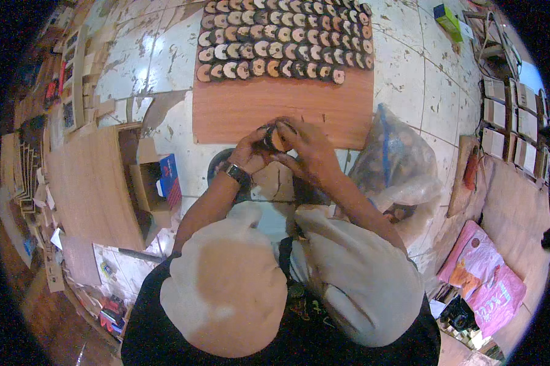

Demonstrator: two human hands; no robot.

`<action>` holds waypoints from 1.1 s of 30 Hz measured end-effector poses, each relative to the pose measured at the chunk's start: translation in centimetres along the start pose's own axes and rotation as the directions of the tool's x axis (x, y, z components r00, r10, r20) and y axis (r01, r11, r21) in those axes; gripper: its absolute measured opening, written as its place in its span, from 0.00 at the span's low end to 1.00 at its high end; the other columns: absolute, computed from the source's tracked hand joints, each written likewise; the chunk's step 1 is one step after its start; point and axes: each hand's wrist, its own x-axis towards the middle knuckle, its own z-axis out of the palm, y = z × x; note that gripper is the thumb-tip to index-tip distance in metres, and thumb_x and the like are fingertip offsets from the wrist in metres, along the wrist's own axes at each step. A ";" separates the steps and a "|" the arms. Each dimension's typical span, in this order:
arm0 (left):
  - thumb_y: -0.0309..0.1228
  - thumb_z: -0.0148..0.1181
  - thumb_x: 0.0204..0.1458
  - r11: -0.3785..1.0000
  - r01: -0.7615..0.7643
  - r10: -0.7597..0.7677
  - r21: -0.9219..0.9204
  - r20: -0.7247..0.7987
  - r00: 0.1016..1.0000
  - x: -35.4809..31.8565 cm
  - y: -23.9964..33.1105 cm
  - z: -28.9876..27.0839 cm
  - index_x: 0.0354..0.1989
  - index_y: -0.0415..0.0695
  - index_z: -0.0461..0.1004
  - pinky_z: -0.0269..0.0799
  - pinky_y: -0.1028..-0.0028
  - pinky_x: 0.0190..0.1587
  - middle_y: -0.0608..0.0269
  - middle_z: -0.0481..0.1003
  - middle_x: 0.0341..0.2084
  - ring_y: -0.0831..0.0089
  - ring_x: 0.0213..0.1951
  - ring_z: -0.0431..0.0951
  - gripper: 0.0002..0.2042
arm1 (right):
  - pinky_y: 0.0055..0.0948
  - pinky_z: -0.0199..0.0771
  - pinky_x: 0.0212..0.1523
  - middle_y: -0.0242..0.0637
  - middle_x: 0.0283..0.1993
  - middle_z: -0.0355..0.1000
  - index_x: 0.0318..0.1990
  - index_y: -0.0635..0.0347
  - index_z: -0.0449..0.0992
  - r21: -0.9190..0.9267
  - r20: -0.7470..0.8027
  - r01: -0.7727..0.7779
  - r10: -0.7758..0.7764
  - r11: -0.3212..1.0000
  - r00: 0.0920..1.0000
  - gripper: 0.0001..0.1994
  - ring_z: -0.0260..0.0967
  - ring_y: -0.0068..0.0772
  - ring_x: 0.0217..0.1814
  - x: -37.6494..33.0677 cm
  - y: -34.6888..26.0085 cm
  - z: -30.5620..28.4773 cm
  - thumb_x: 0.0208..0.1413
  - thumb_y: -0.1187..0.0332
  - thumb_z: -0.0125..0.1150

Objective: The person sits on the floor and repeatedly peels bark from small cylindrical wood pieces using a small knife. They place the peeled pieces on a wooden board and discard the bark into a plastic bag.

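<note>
At nine o'clock sat a wood-coloured panel [92,183], with a blue box [170,174] nearer the middle. A green box [448,23] lay toward half past one, pale boxes [493,114] toward half past two, a pink bag [485,277] at four.

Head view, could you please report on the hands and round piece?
Left hand, right hand: both holding the round piece by the near edge of the board. Similar pieces in overlapping rows beyond. Plastic bag close at right.
</note>
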 end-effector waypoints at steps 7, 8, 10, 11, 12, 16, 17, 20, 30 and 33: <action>0.36 0.60 0.48 0.998 -0.035 0.029 -0.057 -0.109 0.994 0.1 -0.6 0.2 0.55 0.43 0.65 0.73 0.61 0.47 0.56 0.72 0.48 0.60 0.47 0.74 0.25 | 0.43 0.62 0.59 0.55 0.59 0.61 0.60 0.61 0.62 0.058 -0.097 -0.040 0.045 0.998 0.994 0.28 0.62 0.54 0.58 -0.4 0.8 0.3 0.52 0.68 0.60; 0.35 0.60 0.48 0.997 0.002 -0.005 -0.083 -0.040 0.999 0.1 -0.5 0.1 0.58 0.44 0.63 0.71 0.60 0.50 0.56 0.70 0.51 0.61 0.50 0.72 0.27 | 0.42 0.62 0.59 0.56 0.58 0.62 0.60 0.62 0.62 -0.008 -0.161 -0.073 0.071 0.997 0.984 0.27 0.63 0.53 0.58 -0.3 1.4 -0.2 0.52 0.68 0.59; 0.35 0.61 0.47 0.993 -0.005 -0.007 -0.115 -0.102 0.995 0.4 -0.4 -0.3 0.62 0.45 0.58 0.70 0.59 0.52 0.54 0.69 0.53 0.57 0.52 0.71 0.32 | 0.41 0.63 0.58 0.56 0.56 0.64 0.59 0.64 0.63 -0.139 -0.300 -0.123 0.077 0.983 0.951 0.25 0.65 0.51 0.56 -0.2 3.4 -1.7 0.54 0.67 0.58; 0.35 0.62 0.46 0.993 0.013 -0.013 -0.117 -0.005 1.000 0.4 -0.4 -0.5 0.63 0.45 0.58 0.71 0.59 0.51 0.54 0.69 0.52 0.56 0.51 0.71 0.33 | 0.40 0.63 0.58 0.55 0.55 0.66 0.59 0.65 0.64 0.049 -0.323 -0.283 0.283 0.958 0.903 0.25 0.65 0.50 0.56 0.1 5.2 -2.6 0.54 0.66 0.58; 0.36 0.62 0.46 0.993 0.030 -0.025 -0.111 0.047 0.999 0.4 -0.4 -0.6 0.63 0.45 0.57 0.72 0.59 0.50 0.53 0.69 0.52 0.55 0.51 0.72 0.34 | 0.39 0.64 0.57 0.54 0.54 0.67 0.58 0.65 0.64 0.208 -0.357 -0.347 0.402 0.914 0.843 0.25 0.66 0.48 0.56 0.5 7.2 -3.3 0.54 0.65 0.58; 0.37 0.65 0.43 0.996 0.061 -0.056 -0.058 0.092 0.994 0.3 -0.4 -0.6 0.64 0.44 0.55 0.75 0.60 0.46 0.52 0.70 0.50 0.51 0.48 0.74 0.38 | 0.37 0.66 0.55 0.52 0.50 0.70 0.56 0.66 0.66 0.304 -0.277 -0.659 0.726 0.688 0.630 0.25 0.67 0.45 0.55 1.8 15.8 -3.9 0.53 0.62 0.60; 0.38 0.66 0.42 0.997 0.066 -0.062 -0.043 0.086 0.994 0.3 -0.4 -0.5 0.64 0.44 0.55 0.76 0.60 0.45 0.51 0.70 0.50 0.51 0.47 0.74 0.39 | 0.37 0.67 0.54 0.51 0.50 0.70 0.55 0.66 0.66 0.283 -0.272 -0.705 0.759 0.650 0.591 0.25 0.67 0.44 0.55 1.8 17.3 -3.5 0.53 0.61 0.61; 0.39 0.67 0.42 0.998 0.070 -0.070 0.008 0.092 0.993 -0.2 -0.6 0.0 0.64 0.42 0.55 0.75 0.57 0.47 0.52 0.71 0.49 0.52 0.47 0.74 0.40 | 0.39 0.67 0.51 0.49 0.51 0.68 0.52 0.65 0.66 0.101 -0.464 -0.620 0.588 0.778 0.663 0.24 0.68 0.47 0.53 2.7 19.9 -1.5 0.53 0.60 0.60; 0.37 0.65 0.42 0.999 0.029 -0.029 -0.015 -0.013 0.999 -1.1 -0.9 -0.1 0.63 0.41 0.56 0.73 0.56 0.49 0.50 0.70 0.50 0.55 0.49 0.73 0.38 | 0.40 0.69 0.48 0.52 0.43 0.73 0.55 0.64 0.65 0.123 -0.451 -0.719 0.684 0.684 0.574 0.24 0.71 0.51 0.47 2.5 19.1 -0.2 0.54 0.59 0.55; 0.38 0.66 0.41 0.999 0.027 -0.027 0.021 0.012 1.000 -1.0 -0.8 -0.1 0.62 0.40 0.57 0.71 0.57 0.51 0.53 0.71 0.50 0.57 0.50 0.72 0.38 | 0.47 0.68 0.50 0.57 0.51 0.68 0.55 0.59 0.67 0.108 -0.364 -0.769 0.745 0.630 0.559 0.23 0.68 0.55 0.51 0.3 17.2 0.5 0.55 0.56 0.53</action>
